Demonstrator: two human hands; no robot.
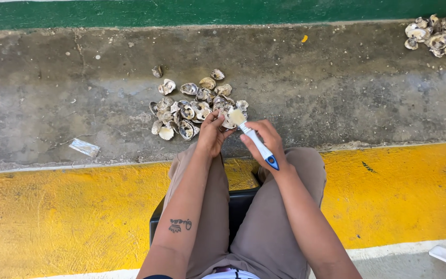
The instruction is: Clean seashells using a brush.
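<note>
My left hand (211, 135) grips an oyster shell (226, 121) just above my knees. My right hand (265, 140) holds a small brush (254, 138) with a white and blue handle, its pale bristles resting against the held shell. Right behind my hands, a pile of several oyster shells (191, 106) lies on the grey concrete floor (311, 88).
I sit on a black seat (239, 202), legs in brown trousers. A yellow painted strip (52, 212) runs under me. A second shell heap (442, 36) lies at the top right. A clear plastic scrap (84, 148) lies left. A green band (181, 11) borders the far edge.
</note>
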